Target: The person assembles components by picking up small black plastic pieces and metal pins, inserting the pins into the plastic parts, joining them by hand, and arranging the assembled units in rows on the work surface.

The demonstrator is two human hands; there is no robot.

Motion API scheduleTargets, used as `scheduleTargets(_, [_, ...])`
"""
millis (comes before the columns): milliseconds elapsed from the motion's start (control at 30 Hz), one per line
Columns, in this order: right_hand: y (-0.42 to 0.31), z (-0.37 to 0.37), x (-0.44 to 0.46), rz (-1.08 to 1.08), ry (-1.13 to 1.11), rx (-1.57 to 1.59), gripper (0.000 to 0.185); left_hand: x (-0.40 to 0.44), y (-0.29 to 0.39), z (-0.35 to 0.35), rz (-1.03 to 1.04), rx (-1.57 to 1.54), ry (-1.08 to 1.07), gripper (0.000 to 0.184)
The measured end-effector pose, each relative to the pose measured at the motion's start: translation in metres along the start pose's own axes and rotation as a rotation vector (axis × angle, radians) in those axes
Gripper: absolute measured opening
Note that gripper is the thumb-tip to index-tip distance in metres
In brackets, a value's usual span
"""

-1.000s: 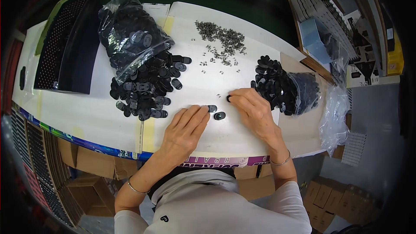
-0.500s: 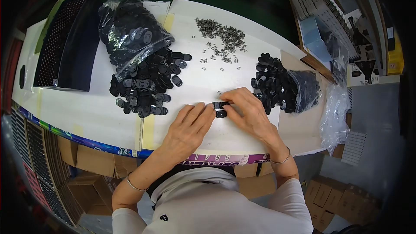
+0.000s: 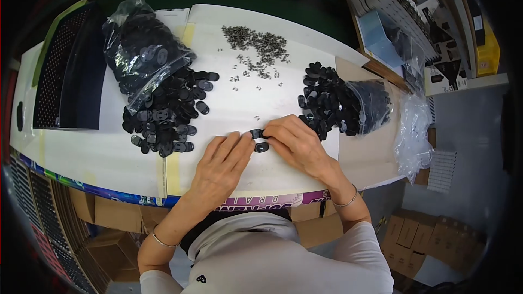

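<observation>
My left hand (image 3: 220,166) rests on the white table, its fingertips pressed on the left end of a small black oval piece (image 3: 256,133). From the right, my right hand (image 3: 297,144) pinches a small dark part at that piece's other end. Just below, a second black oval piece (image 3: 262,147) lies between the hands. Tiny metal clips (image 3: 257,117) lie a little above the fingers. Farther up is a heap of small metal clips (image 3: 256,46). Black pieces form a pile on the left (image 3: 163,114) and another on the right (image 3: 327,98).
A full clear bag (image 3: 144,49) stands behind the left pile, beside a dark box (image 3: 81,71). Another bag of black parts (image 3: 370,103) adjoins the right pile. Crumpled plastic (image 3: 413,141) hangs at the table's right edge. Cardboard boxes (image 3: 408,239) stand on the floor.
My right hand has moved left with the small dark part, up to the oval piece at my left fingertips. The whole view has shifted, so the table's contents appear farther left.
</observation>
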State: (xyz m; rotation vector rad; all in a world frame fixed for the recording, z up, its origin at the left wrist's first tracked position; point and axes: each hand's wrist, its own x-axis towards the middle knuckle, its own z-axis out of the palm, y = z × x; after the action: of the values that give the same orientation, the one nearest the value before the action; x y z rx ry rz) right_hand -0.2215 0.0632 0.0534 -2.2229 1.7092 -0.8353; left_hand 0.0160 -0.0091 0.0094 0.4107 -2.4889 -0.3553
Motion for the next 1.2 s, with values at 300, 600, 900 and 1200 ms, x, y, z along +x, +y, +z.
scheduleTargets(300, [0.007, -0.002, 0.007, 0.209, -0.032, 0.273, 0.03, -0.001, -0.003, -0.001, 0.006, -0.009, -0.03, 0.05])
scheduleTargets(600, [0.002, 0.001, 0.018, 0.167, -0.095, 0.218, 0.026, -0.001, -0.003, -0.001, 0.007, -0.004, -0.042, 0.05])
scheduleTargets(900, [-0.001, 0.0, 0.024, 0.157, -0.107, 0.217, 0.024, 0.001, -0.005, -0.001, 0.037, -0.007, -0.032, 0.046])
scheduleTargets(1200, [-0.019, 0.024, -0.004, -0.135, 0.098, -0.276, 0.039, 0.001, 0.0, -0.002, -0.005, -0.015, -0.038, 0.049])
